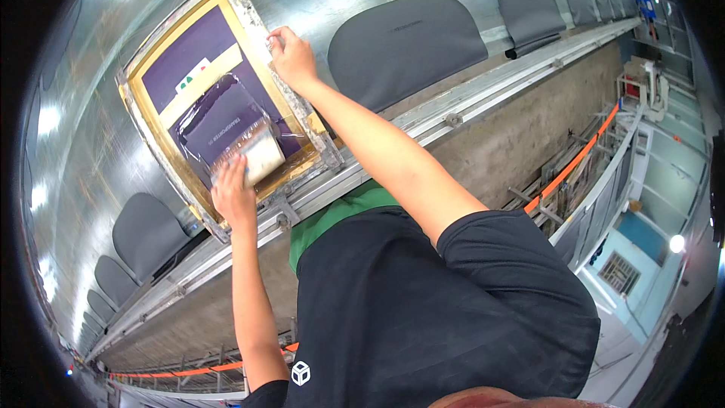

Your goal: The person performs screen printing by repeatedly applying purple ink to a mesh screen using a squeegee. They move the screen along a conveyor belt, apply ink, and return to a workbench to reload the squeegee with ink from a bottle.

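A screen-printing frame (247, 11) with worn, stained edges lies tilted on the long table at the left. Its dark purple mesh (185, 41) carries yellow tape and a clear plastic sheet (219, 109). My left hand (236, 195) is closed on a cream-coloured squeegee (264, 157) in the near part of the frame; some of its fingers are hidden behind it. At the frame's right side rail, my right hand (293, 59) grips the edge with bent fingers.
Just right of the frame lies a large dark grey rounded panel (408, 45); similar panels (529, 7) run along the table both ways. A metal rail (453, 117) edges the table in front of me. An orange strip (570, 162) runs beyond at the right.
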